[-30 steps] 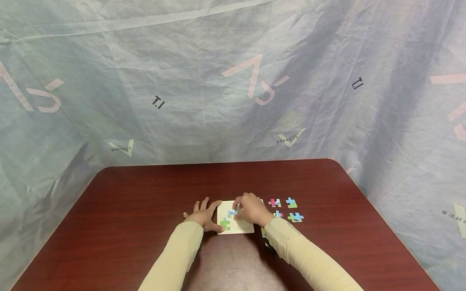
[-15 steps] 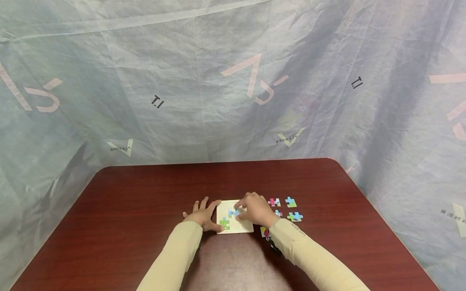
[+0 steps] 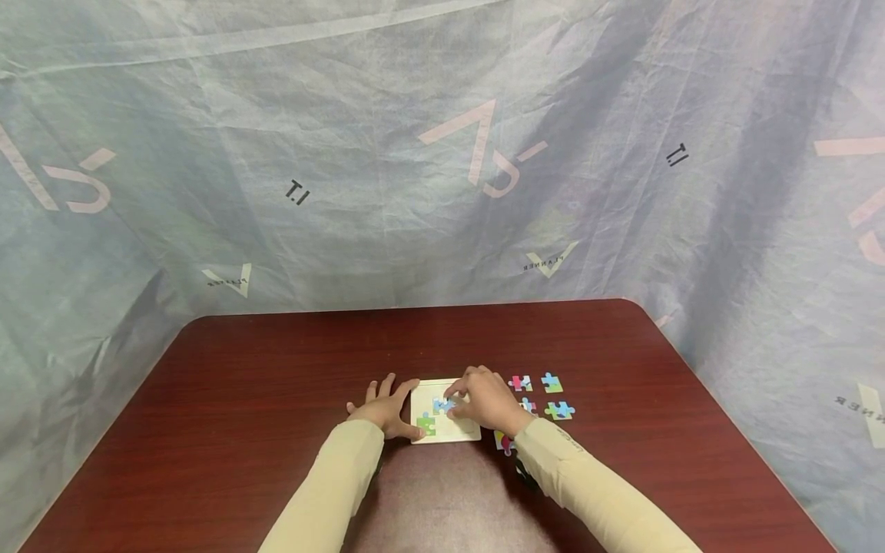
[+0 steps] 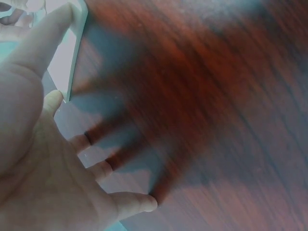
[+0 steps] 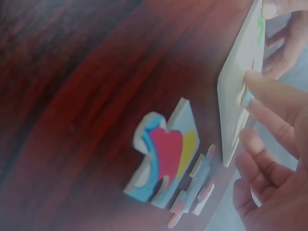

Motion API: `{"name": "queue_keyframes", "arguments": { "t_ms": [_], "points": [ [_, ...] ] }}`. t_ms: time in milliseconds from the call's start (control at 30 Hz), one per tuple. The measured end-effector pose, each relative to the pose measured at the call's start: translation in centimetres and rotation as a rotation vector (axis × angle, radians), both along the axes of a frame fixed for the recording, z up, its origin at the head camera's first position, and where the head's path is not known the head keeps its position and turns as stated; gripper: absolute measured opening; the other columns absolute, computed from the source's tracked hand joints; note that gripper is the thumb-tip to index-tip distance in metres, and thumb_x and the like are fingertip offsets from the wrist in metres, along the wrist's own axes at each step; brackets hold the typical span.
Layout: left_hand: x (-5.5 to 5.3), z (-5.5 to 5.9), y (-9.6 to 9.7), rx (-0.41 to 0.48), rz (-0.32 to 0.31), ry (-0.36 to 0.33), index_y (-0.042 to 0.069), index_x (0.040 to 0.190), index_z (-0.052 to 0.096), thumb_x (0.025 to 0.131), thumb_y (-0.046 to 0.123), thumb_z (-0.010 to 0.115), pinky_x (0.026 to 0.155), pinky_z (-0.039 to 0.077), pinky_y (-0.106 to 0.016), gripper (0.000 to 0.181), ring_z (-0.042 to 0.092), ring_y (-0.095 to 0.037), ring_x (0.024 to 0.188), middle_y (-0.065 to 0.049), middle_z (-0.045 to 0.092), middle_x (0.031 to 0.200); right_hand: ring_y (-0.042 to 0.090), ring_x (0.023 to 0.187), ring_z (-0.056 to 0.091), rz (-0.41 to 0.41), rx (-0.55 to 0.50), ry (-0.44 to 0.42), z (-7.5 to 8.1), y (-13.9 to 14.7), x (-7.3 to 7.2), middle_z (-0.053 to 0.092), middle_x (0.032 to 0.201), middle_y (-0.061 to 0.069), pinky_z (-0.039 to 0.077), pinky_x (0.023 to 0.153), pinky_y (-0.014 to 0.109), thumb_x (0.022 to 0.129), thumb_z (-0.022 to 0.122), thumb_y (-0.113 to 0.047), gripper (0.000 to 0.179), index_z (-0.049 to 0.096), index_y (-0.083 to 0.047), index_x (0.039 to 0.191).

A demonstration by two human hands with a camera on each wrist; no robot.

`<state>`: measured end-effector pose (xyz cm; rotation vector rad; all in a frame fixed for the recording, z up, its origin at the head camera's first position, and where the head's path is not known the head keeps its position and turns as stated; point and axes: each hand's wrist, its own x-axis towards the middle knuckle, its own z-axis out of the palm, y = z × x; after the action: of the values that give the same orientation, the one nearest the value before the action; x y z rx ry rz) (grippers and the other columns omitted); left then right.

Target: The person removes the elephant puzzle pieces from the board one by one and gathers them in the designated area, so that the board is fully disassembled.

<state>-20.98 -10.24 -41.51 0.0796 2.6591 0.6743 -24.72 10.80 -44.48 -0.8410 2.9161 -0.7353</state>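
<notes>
A pale puzzle board [image 3: 427, 390] lies flat on the table between both hands. On its near left corner sits a green puzzle piece [image 3: 425, 425]. My left hand [image 3: 379, 411] rests along the board's left side, fingers spread; its thumb presses the near corner and its index fingertip touches the far one. Over the middle of the board, my right hand [image 3: 487, 401] pinches a light blue puzzle piece [image 3: 441, 406] between thumb and index finger. From the right wrist view, the remaining fingers of that hand are loosely bent, and little of the blue piece shows.
Several loose pieces lie right of the board, among them a pink one [image 3: 520, 383], a blue-and-green one [image 3: 551, 382] and another one [image 3: 560, 411]. A red-and-yellow piece [image 5: 168, 149] sits near the right wrist. Grey cloth [image 3: 387, 153] hangs behind the dark red table [image 3: 290, 353].
The right hand has shifted slightly right, with its index finger straighter and more of the blue piece showing. My left hand stays in place on the board.
</notes>
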Motion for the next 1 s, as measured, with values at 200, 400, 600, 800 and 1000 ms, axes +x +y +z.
{"name": "queue_keyframes", "arguments": {
  "t_ms": [200,400,600,800,1000],
  "points": [
    [0.1,0.2,0.0,0.004,0.000,-0.005,0.020,0.158,0.034,0.087,0.030,0.083,0.109,0.009,-0.080,0.087,0.009,-0.050,0.151,-0.021,0.014,0.166,0.024,0.096,0.057,0.015,-0.052,-0.010,0.3,0.7,0.3,0.066,0.096,0.003,0.043,0.087,0.047,0.086,0.084,-0.018,0.023,0.080,-0.013,0.107],
    [-0.1,-0.1,-0.2,0.011,-0.004,-0.007,0.021,0.158,0.033,0.087,0.030,0.083,0.108,0.009,-0.081,0.088,0.008,-0.049,0.151,-0.021,0.012,0.167,0.028,0.099,0.057,0.011,-0.088,-0.045,0.9,1.7,0.6,0.065,0.103,0.006,0.046,0.085,0.047,0.088,0.081,-0.019,0.025,0.079,-0.013,0.112],
    [-0.2,-0.3,-0.3,0.018,-0.007,-0.002,0.020,0.158,0.033,0.087,0.029,0.083,0.107,0.008,-0.081,0.087,0.008,-0.050,0.151,-0.022,0.011,0.166,0.027,0.100,0.057,-0.004,-0.117,-0.065,1.0,2.9,0.7,0.063,0.105,0.006,0.049,0.078,0.043,0.089,0.081,-0.020,0.026,0.078,-0.013,0.114],
    [-0.2,-0.3,-0.2,0.010,-0.017,-0.007,0.021,0.158,0.033,0.087,0.031,0.083,0.108,0.008,-0.081,0.087,0.007,-0.049,0.151,-0.021,0.011,0.167,0.027,0.100,0.057,0.000,-0.141,-0.082,1.0,4.3,0.9,0.063,0.105,0.006,0.049,0.076,0.041,0.090,0.080,-0.018,0.026,0.077,-0.012,0.115],
    [-0.2,-0.2,-0.2,0.006,-0.024,-0.007,0.021,0.158,0.033,0.087,0.032,0.083,0.108,0.009,-0.081,0.088,0.008,-0.050,0.151,-0.021,0.012,0.167,0.029,0.099,0.056,-0.012,-0.132,-0.100,1.5,5.4,0.9,0.062,0.102,0.006,0.048,0.075,0.039,0.090,0.080,-0.020,0.027,0.078,-0.013,0.116]
  ]
}}
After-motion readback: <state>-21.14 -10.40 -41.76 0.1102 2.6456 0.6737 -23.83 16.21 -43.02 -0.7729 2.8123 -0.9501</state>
